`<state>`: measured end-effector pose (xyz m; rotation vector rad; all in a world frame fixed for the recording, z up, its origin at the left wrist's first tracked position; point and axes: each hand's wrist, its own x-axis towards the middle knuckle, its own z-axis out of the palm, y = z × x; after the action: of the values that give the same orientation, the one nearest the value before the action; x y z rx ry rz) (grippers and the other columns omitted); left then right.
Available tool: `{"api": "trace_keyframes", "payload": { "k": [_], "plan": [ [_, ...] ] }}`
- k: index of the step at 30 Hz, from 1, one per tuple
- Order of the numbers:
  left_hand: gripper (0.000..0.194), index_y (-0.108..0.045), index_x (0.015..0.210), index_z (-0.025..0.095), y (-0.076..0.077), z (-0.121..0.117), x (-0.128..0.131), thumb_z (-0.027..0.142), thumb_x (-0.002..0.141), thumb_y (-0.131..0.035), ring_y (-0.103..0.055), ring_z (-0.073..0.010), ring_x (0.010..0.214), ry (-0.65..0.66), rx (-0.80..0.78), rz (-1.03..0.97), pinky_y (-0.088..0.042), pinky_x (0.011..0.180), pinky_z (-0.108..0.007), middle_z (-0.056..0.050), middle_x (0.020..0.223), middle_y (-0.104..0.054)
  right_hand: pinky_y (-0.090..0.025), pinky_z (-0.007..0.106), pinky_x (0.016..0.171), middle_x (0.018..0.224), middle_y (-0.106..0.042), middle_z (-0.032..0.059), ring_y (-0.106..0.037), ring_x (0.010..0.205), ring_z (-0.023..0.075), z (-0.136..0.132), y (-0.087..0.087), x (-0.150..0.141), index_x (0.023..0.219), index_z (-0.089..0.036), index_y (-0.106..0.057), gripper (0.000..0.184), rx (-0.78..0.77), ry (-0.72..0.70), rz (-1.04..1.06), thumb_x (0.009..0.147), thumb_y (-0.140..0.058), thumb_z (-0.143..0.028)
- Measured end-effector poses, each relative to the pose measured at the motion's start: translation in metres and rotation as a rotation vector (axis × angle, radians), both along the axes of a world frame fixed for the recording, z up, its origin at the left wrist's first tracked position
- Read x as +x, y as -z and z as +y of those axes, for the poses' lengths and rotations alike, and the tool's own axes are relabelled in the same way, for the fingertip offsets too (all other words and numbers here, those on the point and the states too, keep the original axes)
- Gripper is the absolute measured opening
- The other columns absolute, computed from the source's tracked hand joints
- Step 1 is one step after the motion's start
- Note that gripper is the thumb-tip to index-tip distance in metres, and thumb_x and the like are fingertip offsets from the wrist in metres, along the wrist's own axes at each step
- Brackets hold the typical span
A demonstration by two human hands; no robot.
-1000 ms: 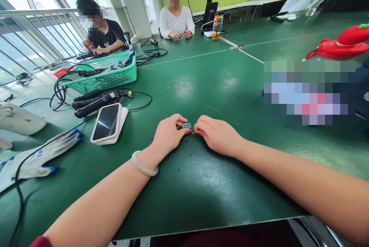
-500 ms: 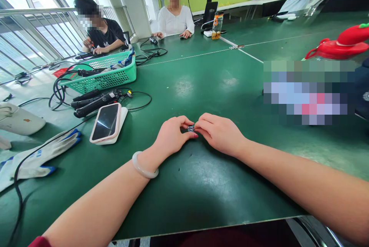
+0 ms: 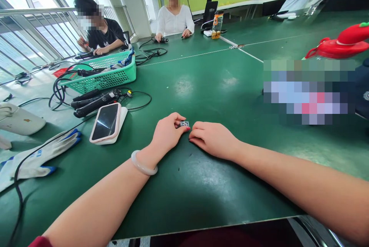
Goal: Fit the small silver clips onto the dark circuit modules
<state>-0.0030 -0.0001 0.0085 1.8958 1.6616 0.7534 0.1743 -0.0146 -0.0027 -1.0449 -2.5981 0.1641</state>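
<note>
My left hand (image 3: 168, 133), with a pale bangle (image 3: 144, 164) at the wrist, is closed over the table. Between its thumb and fingers it pinches a small black-and-white patterned piece (image 3: 184, 124), too small to name. Just to the right, apart from that piece, is my right hand (image 3: 215, 139). Its fingers are curled together with the tips down near the green tabletop (image 3: 219, 185); whatever they may hold is hidden.
To the left lie a phone (image 3: 106, 123) on a white item, black cable-tied tools (image 3: 95, 102), a green basket (image 3: 106, 72) and gloves (image 3: 43, 154). A red pouch (image 3: 340, 43) is at the right. Two people sit across, near a bottle (image 3: 217, 25).
My hands have moved apart. The left has shifted slightly left with the patterned piece, and the right has come off it and lowered a little. Across the table, a person's hand has moved onto a black item.
</note>
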Motion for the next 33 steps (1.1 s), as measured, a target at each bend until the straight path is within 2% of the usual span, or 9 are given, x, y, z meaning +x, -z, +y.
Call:
{"api": "trace_keyframes", "payload": {
  "k": [5, 9, 17, 19, 23, 25, 27, 30, 33],
  "plan": [
    [0.025, -0.063, 0.086, 0.021, -0.002, -0.002, 0.002, 0.03, 0.066, -0.073, -0.062, -0.0149, 0.077, 0.022, -0.016, -0.078, -0.047, 0.074, -0.028, -0.001, 0.083, -0.07, -0.044, 0.026, 0.07, 0.091, -0.064, 0.0018, -0.059, 0.078, 0.013, 0.005, -0.002, 0.009, 0.086, -0.021, -0.068, 0.017, -0.042, 0.197, 0.196, 0.089, -0.052, -0.027],
    [0.027, -0.062, 0.08, 0.02, -0.007, -0.007, 0.007, 0.034, 0.063, -0.076, -0.062, -0.0154, 0.077, 0.091, -0.007, -0.136, -0.046, 0.074, -0.028, 0.0, 0.083, -0.071, -0.044, 0.026, 0.068, 0.087, -0.064, 0.0009, -0.06, 0.076, 0.013, 0.007, -0.003, 0.012, 0.083, -0.021, -0.067, 0.014, -0.032, 0.254, 0.274, 0.087, -0.056, -0.028],
    [0.031, -0.061, 0.078, 0.018, -0.007, -0.008, 0.007, 0.036, 0.06, -0.078, -0.059, -0.0144, 0.074, 0.131, -0.015, -0.205, -0.045, 0.072, -0.028, -0.001, 0.08, -0.069, -0.044, 0.025, 0.064, 0.083, -0.064, 0.0013, -0.059, 0.072, 0.0132, 0.006, -0.001, 0.012, 0.081, -0.02, -0.065, 0.012, 0.078, 0.233, 0.29, 0.086, -0.058, -0.029],
    [0.033, -0.06, 0.079, 0.017, -0.006, -0.006, 0.007, 0.036, 0.059, -0.079, -0.059, -0.0137, 0.072, 0.153, -0.049, -0.287, -0.045, 0.071, -0.028, -0.001, 0.079, -0.068, -0.044, 0.025, 0.064, 0.083, -0.065, 0.0016, -0.059, 0.073, 0.0133, 0.006, -0.001, 0.013, 0.084, -0.02, -0.066, 0.012, 0.137, 0.204, 0.306, 0.087, -0.057, -0.028],
    [0.034, -0.057, 0.08, 0.015, -0.004, -0.004, 0.007, 0.031, 0.059, -0.078, -0.059, -0.0115, 0.066, 0.204, -0.221, -0.539, -0.044, 0.065, -0.026, -0.002, 0.075, -0.067, -0.044, 0.024, 0.065, 0.083, -0.068, 0.0023, -0.06, 0.074, 0.0135, 0.004, -0.003, 0.015, 0.087, -0.021, -0.069, 0.019, 0.262, 0.129, 0.339, 0.09, -0.051, -0.029],
    [0.032, -0.056, 0.08, 0.015, -0.003, -0.003, 0.007, 0.028, 0.06, -0.077, -0.059, -0.0111, 0.067, 0.21, -0.262, -0.61, -0.045, 0.065, -0.026, -0.002, 0.075, -0.068, -0.045, 0.024, 0.067, 0.082, -0.069, 0.0024, -0.061, 0.076, 0.0137, 0.003, -0.005, 0.017, 0.088, -0.022, -0.07, 0.021, 0.274, 0.118, 0.347, 0.09, -0.05, -0.029],
    [0.031, -0.056, 0.08, 0.015, -0.002, -0.002, 0.007, 0.025, 0.06, -0.077, -0.06, -0.0107, 0.066, 0.201, -0.259, -0.616, -0.044, 0.065, -0.026, -0.002, 0.075, -0.068, -0.045, 0.024, 0.069, 0.085, -0.069, 0.0024, -0.061, 0.077, 0.0136, 0.005, -0.005, 0.02, 0.093, -0.022, -0.071, 0.022, 0.221, 0.143, 0.343, 0.091, -0.05, -0.028],
    [0.029, -0.057, 0.08, 0.015, 0.001, -0.001, 0.007, 0.024, 0.061, -0.077, -0.059, -0.0104, 0.064, 0.166, -0.243, -0.559, -0.044, 0.064, -0.025, 0.0, 0.072, -0.067, -0.046, 0.026, 0.073, 0.092, -0.068, 0.0026, -0.061, 0.082, 0.0147, 0.01, -0.004, 0.023, 0.099, -0.022, -0.069, 0.02, 0.065, 0.232, 0.264, 0.089, -0.053, -0.027],
    [0.029, -0.058, 0.082, 0.015, 0.004, 0.001, 0.006, 0.024, 0.062, -0.076, -0.059, -0.0104, 0.064, 0.142, -0.234, -0.507, -0.044, 0.065, -0.026, 0.001, 0.069, -0.065, -0.046, 0.029, 0.074, 0.097, -0.064, 0.0025, -0.061, 0.083, 0.0164, 0.016, -0.001, 0.024, 0.096, -0.022, -0.068, 0.018, -0.105, 0.286, 0.143, 0.083, -0.061, -0.032]
  ]
}}
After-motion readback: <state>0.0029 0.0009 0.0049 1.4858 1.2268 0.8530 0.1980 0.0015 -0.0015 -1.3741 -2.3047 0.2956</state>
